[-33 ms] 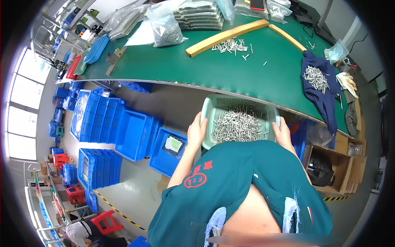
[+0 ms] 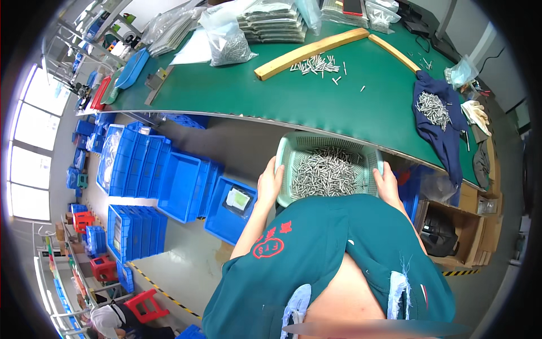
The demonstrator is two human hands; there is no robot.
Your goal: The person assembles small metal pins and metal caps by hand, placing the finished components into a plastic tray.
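A pale green plastic basket (image 2: pixel 286 160) full of small metal pins (image 2: pixel 327 175) is held in front of my body, just off the near edge of the table. My left hand (image 2: pixel 270 181) grips its left side, fingers closed on the rim. On the opposite side my right hand (image 2: pixel 387 183) is closed round the rim. On the green tabletop (image 2: pixel 226 93) lies a loose pile of similar pins (image 2: pixel 317 65) beside a wooden strip (image 2: pixel 310 53). Another heap of pins (image 2: pixel 433 108) rests on a dark blue cloth (image 2: pixel 443 141) at the table's right end.
Blue crates (image 2: pixel 183 186) stand on the floor to the left. A clear bag of metal parts (image 2: pixel 231 48) and stacked packs (image 2: pixel 271 22) lie at the table's back. At right are a glove (image 2: pixel 477 114) and an open cardboard box (image 2: pixel 468 237). A person (image 2: pixel 110 319) is at lower left.
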